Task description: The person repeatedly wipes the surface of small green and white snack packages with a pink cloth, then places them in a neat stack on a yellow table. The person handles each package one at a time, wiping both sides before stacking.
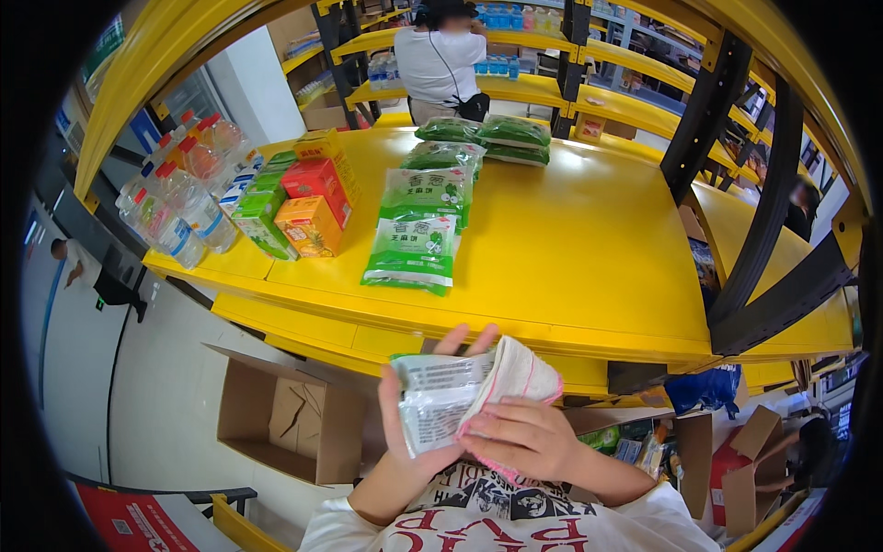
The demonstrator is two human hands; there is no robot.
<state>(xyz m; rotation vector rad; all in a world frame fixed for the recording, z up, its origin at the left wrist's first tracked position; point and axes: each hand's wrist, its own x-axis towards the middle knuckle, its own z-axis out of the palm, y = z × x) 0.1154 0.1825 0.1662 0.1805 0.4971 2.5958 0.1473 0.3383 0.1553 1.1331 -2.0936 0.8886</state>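
In front of my chest, my left hand point(409, 460) holds a green-and-white snack packet point(434, 396), its printed back turned up. The fingers wrap behind it, with tips showing past its far edge. My right hand point(529, 437) grips a white cloth with pink trim point(529, 375), pressed against the packet's right part and covering it. Beyond them, on the yellow shelf point(570, 267), similar green packets point(411, 247) lie in an overlapping row running away from me, with more green packets point(515, 138) stacked behind.
Clear bottles with red and white caps point(189, 216) stand at the shelf's left, beside green, red and orange drink cartons point(311, 225). An open cardboard box point(276, 414) sits on the floor below left. Black uprights point(717, 120) rise at right. Another person point(432, 64) stands beyond the shelf.
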